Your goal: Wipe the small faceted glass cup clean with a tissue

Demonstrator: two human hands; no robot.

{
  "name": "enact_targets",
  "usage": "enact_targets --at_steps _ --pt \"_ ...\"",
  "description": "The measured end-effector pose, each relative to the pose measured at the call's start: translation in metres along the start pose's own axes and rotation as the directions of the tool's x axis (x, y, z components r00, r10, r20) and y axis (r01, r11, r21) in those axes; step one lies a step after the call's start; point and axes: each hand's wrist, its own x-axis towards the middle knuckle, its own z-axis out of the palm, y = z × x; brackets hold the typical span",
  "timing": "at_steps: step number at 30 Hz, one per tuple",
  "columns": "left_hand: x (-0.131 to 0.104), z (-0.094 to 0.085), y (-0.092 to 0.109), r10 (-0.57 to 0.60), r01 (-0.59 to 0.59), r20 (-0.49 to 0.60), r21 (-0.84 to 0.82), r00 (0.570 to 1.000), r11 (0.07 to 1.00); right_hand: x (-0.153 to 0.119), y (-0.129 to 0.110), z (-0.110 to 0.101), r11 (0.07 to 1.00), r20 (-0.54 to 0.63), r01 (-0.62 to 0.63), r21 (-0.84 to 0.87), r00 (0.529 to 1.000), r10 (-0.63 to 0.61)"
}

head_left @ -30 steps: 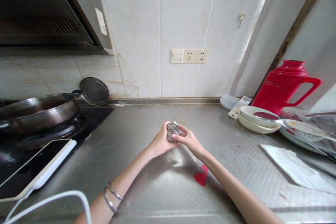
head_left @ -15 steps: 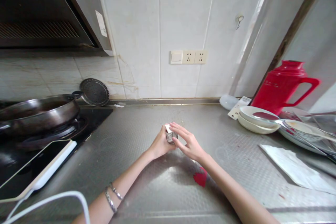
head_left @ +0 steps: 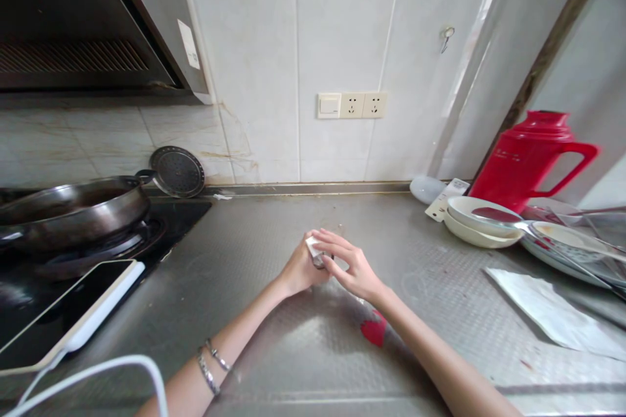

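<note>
We hold the small silvery object (head_left: 313, 247) clamped in our left hand (head_left: 298, 270), over the metal counter (head_left: 288, 352). Our right hand (head_left: 355, 272) arches across it; we cannot tell whether its fingers grip.

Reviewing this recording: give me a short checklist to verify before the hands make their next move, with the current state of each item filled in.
1. Left hand has hold of the small silvery object: ok, it is wrapped around it.
2. Right hand makes firm contact with the object: cannot tell; it arches over it.
3. Object fully visible: not ok, the hands hide much of it.
4. Red piece clear of the right forearm: cannot tell; they lie side by side in this view.
5. White cable clear of the left forearm: cannot tell; they overlap in view.
6. Pan away from both hands: ok, it is off to the left.
</note>
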Motion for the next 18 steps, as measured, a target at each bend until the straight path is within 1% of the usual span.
enact_targets --at_steps 2,3,5,8,11,14,16,18 --pt "-0.001 0.001 0.003 -0.019 0.019 0.041 -0.008 0.999 1.000 0.000 0.002 0.002 1.000 -0.018 -0.030 0.007 0.999 0.030" --pt "-0.001 0.001 0.003 -0.054 0.055 0.032 -0.007 0.998 0.998 0.000 0.004 0.003 0.998 -0.044 -0.062 0.015 0.997 0.062" --pt "-0.003 0.001 0.002 -0.135 0.135 -0.021 0.006 0.991 0.991 0.001 0.008 0.004 0.991 -0.116 -0.129 0.029 0.984 0.132" --pt "-0.004 0.000 -0.003 -0.178 0.179 -0.076 0.008 0.981 0.984 0.001 0.010 0.003 0.984 -0.201 -0.174 0.031 0.964 0.177" --pt "-0.003 -0.002 -0.007 -0.165 0.164 -0.099 -0.015 0.981 0.986 0.001 0.008 0.002 0.992 -0.221 -0.128 0.019 0.967 0.129" --pt "-0.002 -0.003 -0.009 -0.098 0.097 -0.095 -0.007 0.991 0.995 0.001 0.003 0.002 0.998 -0.204 -0.057 0.017 0.977 0.060" --pt "-0.003 -0.003 -0.009 -0.038 0.041 -0.094 0.032 0.995 0.999 0.001 0.002 0.003 0.998 -0.192 -0.052 0.032 0.980 0.057" --pt "-0.004 -0.003 -0.008 -0.025 0.032 -0.089 0.083 0.996 0.996 0.002 0.002 0.004 0.994 -0.199 -0.090 0.058 0.975 0.100"
